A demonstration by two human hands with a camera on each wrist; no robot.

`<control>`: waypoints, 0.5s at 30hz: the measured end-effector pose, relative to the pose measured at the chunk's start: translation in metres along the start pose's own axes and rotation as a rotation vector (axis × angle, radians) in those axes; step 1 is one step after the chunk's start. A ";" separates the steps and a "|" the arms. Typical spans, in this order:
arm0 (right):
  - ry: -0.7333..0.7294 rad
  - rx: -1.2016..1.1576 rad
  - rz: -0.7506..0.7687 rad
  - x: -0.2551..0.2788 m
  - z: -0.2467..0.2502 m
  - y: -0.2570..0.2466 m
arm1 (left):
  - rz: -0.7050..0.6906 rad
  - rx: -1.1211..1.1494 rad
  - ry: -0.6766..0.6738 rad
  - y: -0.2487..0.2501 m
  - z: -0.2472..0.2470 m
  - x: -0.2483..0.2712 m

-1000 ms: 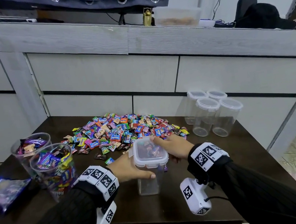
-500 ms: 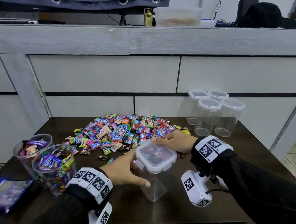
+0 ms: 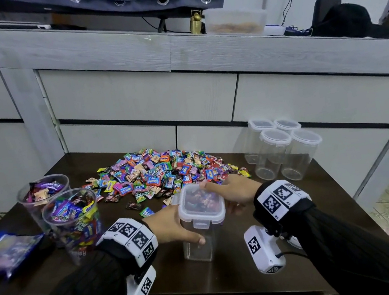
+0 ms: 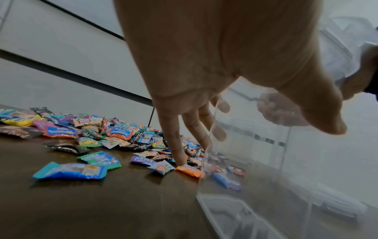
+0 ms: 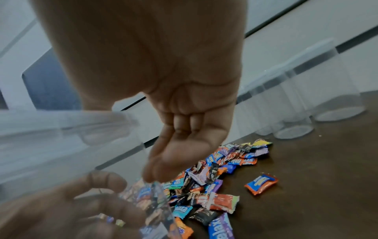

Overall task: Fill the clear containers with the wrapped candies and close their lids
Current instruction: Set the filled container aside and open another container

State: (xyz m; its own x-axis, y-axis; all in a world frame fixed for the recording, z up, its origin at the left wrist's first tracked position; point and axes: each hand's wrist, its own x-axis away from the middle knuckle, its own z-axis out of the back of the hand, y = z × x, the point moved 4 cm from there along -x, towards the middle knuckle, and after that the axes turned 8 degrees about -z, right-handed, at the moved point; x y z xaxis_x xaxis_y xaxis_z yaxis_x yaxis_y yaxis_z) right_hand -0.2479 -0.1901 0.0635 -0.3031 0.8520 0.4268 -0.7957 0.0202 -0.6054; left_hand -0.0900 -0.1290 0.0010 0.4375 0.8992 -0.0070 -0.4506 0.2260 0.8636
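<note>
A square clear container (image 3: 205,251) with a white clip lid (image 3: 201,203) stands near the table's front, a few candies showing through the lid. My left hand (image 3: 172,224) grips its left side, thumb across the front wall and fingers behind it. In the left wrist view the left hand's fingers (image 4: 180,145) reach down beside the container (image 4: 266,161), the index tip on a candy. My right hand (image 3: 235,189) lies against the lid's right side, fingers straight, one tip on the far rim. The wrapped candies (image 3: 161,170) lie heaped just behind.
Several empty lidded clear jars (image 3: 280,151) stand at the back right. Two open round tubs (image 3: 72,217) full of candies and a blue bag (image 3: 6,251) sit at the left. A grey cabinet (image 3: 145,104) rises right behind the dark table (image 3: 233,273).
Half a second ago the container leaned over in my hands; now it stands nearly upright again. Both hands have stayed on it.
</note>
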 end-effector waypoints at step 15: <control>-0.033 -0.138 -0.053 -0.004 -0.009 0.017 | 0.014 -0.118 -0.002 -0.008 -0.004 -0.007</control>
State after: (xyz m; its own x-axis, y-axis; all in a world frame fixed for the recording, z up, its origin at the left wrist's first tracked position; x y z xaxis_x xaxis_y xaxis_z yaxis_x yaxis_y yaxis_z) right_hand -0.2551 -0.1883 0.0456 -0.2818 0.8300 0.4813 -0.7321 0.1382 -0.6671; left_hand -0.0922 -0.1357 -0.0075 0.4321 0.9018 0.0063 -0.5453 0.2556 0.7983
